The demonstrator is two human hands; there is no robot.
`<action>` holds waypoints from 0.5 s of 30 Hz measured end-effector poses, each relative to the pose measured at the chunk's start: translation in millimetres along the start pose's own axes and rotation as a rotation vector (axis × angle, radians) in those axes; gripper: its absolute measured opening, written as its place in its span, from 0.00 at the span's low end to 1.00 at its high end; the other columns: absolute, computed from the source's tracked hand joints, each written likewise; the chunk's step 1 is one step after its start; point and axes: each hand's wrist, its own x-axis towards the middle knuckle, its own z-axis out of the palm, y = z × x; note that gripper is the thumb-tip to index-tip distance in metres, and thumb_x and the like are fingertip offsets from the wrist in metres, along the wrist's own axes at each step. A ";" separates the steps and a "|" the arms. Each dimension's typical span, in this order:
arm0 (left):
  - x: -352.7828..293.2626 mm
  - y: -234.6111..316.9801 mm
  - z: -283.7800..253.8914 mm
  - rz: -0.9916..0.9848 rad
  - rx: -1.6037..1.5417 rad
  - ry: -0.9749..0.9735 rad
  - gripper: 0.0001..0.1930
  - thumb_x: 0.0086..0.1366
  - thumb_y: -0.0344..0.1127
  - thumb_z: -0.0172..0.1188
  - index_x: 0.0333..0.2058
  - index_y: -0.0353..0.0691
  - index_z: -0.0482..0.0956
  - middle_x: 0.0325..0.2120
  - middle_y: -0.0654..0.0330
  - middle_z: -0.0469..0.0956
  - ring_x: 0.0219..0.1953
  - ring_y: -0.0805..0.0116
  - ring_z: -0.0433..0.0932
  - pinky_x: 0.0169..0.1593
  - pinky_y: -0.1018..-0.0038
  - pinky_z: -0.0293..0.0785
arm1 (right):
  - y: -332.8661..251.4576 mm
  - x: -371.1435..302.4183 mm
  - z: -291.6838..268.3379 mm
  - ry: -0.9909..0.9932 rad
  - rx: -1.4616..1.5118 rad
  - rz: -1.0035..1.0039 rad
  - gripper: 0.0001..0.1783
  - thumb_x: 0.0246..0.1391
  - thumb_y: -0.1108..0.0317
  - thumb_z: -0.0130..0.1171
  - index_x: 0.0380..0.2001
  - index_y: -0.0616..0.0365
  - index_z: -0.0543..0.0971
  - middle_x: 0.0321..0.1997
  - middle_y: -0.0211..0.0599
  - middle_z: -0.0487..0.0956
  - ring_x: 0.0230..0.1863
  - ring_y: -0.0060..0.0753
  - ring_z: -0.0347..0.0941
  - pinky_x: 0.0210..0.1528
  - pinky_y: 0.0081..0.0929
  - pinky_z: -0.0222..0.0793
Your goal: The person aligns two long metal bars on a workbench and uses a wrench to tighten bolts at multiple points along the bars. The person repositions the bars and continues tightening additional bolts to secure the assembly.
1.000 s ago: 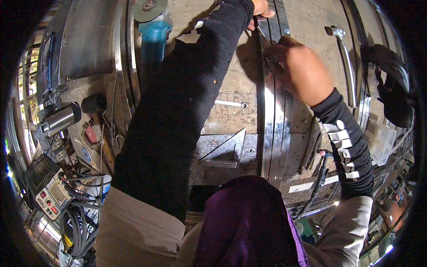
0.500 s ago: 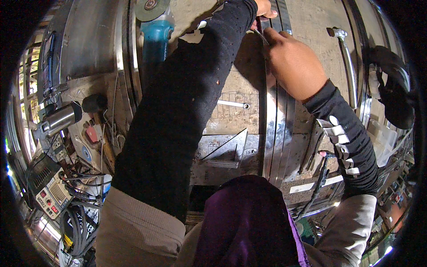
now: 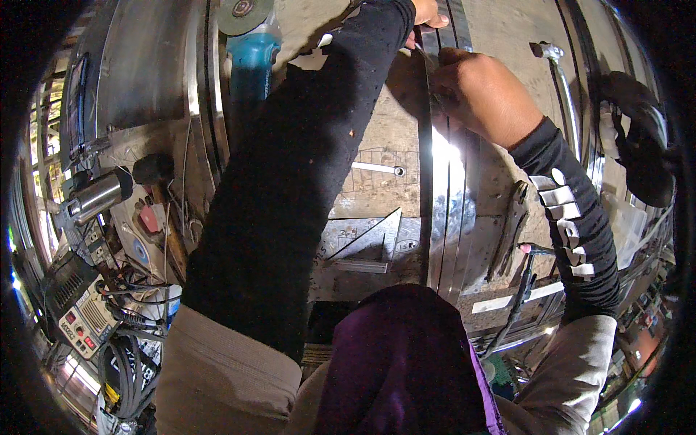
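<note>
Long shiny metal bars (image 3: pixel 451 210) run away from me, side by side, across the wooden work surface. At the top edge, partly cut off, my left hand (image 3: pixel 429 14) closes over the far part of one bar, a finger on top and the thumb by its left edge. My right hand (image 3: pixel 487 98) is closed in a fist-like pinch over the bars, just nearer to me. Whatever is in its fingers is dark and hidden. A ring spanner (image 3: pixel 380 169) and a triangular metal set square (image 3: pixel 366 243) lie left of the bars.
An angle grinder (image 3: pixel 254 54) lies at the upper left, near a mallet (image 3: pixel 154 170) and a welding machine (image 3: pixel 83 319). Right of the bars are a hammer (image 3: pixel 565 94), a welding torch (image 3: pixel 523 279) and a black welding helmet or similar dark object (image 3: pixel 638 138).
My right hand has shifted slightly to the right and turned, so the thin metal piece seen at its fingers before is now hidden. My left hand has barely moved.
</note>
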 end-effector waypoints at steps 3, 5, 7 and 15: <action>0.8 0.4 0.9 -0.026 -0.045 -0.004 0.19 0.63 0.49 0.73 0.35 0.35 0.85 0.33 0.52 0.85 0.31 0.62 0.85 0.35 0.64 0.87 | -2.5 -0.9 -1.0 0.035 -0.027 -0.021 0.10 0.49 0.72 0.66 0.37 0.57 0.85 0.43 0.47 0.80 0.42 0.55 0.81 0.47 0.43 0.80; 7.6 2.7 0.7 -0.019 0.043 0.002 0.19 0.63 0.48 0.73 0.36 0.34 0.85 0.34 0.52 0.85 0.30 0.61 0.85 0.34 0.65 0.87 | -8.2 -2.2 -3.9 0.051 -0.052 -0.026 0.09 0.50 0.72 0.66 0.37 0.57 0.85 0.44 0.46 0.80 0.42 0.54 0.81 0.47 0.43 0.80; 17.0 -1.2 2.7 0.002 0.059 0.014 0.20 0.63 0.49 0.72 0.36 0.34 0.85 0.33 0.53 0.85 0.29 0.61 0.85 0.34 0.65 0.87 | -8.1 -1.0 -1.4 0.039 -0.099 -0.041 0.08 0.51 0.71 0.65 0.36 0.57 0.85 0.46 0.45 0.80 0.42 0.53 0.81 0.47 0.42 0.80; 18.6 -3.2 5.9 -0.013 -0.013 -0.040 0.17 0.65 0.47 0.70 0.37 0.36 0.86 0.33 0.56 0.86 0.32 0.63 0.86 0.36 0.67 0.86 | -8.9 -6.8 5.4 0.121 -0.076 -0.083 0.09 0.53 0.73 0.63 0.38 0.61 0.83 0.48 0.46 0.78 0.44 0.52 0.81 0.48 0.41 0.80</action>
